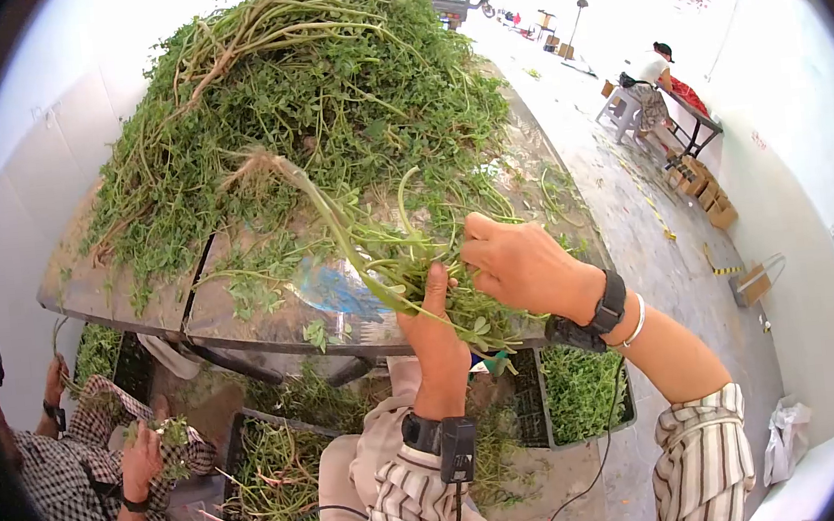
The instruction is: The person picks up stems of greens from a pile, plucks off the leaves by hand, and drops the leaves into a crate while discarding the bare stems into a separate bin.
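Near the table's front edge, my left hand is closed round a bunch of green leafy stems, thumb up. One thick stem of the bunch reaches up and left, with pale roots at its tip. Just right of it, my right hand has its fingers curled together at the bunch's upper right side; what lies between its fingertips is hidden. A large heap of green plants covers much of the table beyond my hands. A blue and clear plastic piece lies left of the bunch.
Black crates hold pale-stemmed plants at lower left and green leaves at lower right. A co-worker in checked clothing holds plants at the left. Another person sits far back right. Boxes and a white bag are on the floor.
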Demonstrator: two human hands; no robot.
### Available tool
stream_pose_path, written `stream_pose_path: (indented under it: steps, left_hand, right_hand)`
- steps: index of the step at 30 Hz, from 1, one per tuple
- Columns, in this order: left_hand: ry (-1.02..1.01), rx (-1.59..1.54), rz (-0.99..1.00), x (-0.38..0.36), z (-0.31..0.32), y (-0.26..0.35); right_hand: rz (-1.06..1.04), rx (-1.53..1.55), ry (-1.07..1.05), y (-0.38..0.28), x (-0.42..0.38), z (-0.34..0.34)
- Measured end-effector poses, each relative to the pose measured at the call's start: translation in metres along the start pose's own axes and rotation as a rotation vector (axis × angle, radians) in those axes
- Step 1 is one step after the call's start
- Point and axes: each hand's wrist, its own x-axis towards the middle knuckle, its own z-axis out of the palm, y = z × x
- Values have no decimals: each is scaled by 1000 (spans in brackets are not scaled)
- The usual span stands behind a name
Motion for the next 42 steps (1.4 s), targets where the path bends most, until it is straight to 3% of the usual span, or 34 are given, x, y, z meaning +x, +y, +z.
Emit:
stream_pose_path:
  steps: [6, 10, 12, 13, 15, 17, 20, 22, 26, 29, 31, 33, 35, 39, 42]
  left_hand:
    - [53, 35, 66, 1, 1, -6]
    - [63, 60, 117, 9, -17, -14]
    - [65, 126, 108, 12, -22, -4]
    - [73, 188, 98, 13, -24, 0]
    - [90, 164, 27, 12, -20, 5]
    - [-44, 35, -103, 5, -11, 14]
    - [-66, -51, -127, 5, -8, 7]
    - [-87, -101, -133, 6, -8, 6]
    - [-117, -128, -140, 5, -7, 6]
    - [-127, -126, -123, 6, -7, 2]
    - [-134, -130, -107, 6, -6, 0]
    - [-149, -133, -70, 6, -5, -1]
    - [-153, -137, -87, 4, -4, 0]
    - [-154, -160, -69, 8, -8, -4]
    - [-111, -142, -58, 4, -4, -1]
  right_hand:
    - [28, 230, 54, 27, 10, 15]
    - [119, 85, 199, 51, 8, 21]
    - [357, 139, 242, 85, 4, 7]
    - [354, 140, 241, 85, 1, 0]
    - [760, 663, 170, 77, -6, -18]
    - [706, 688, 154, 75, -13, -21]
    - [673, 720, 183, 70, -19, -24]
    - [479, 696, 267, 71, -23, -23]
    - [638, 701, 208, 52, -25, -32]
    - [493, 529, 116, 29, -24, -28]
    - [213, 448, 73, 24, -23, -13]
    - [192, 341, 29, 15, -22, -6]
    - [269, 95, -218, 3, -20, -6]
    - [59, -34, 30, 10, -20, 14]
    - [35, -79, 76, 2, -18, 13]
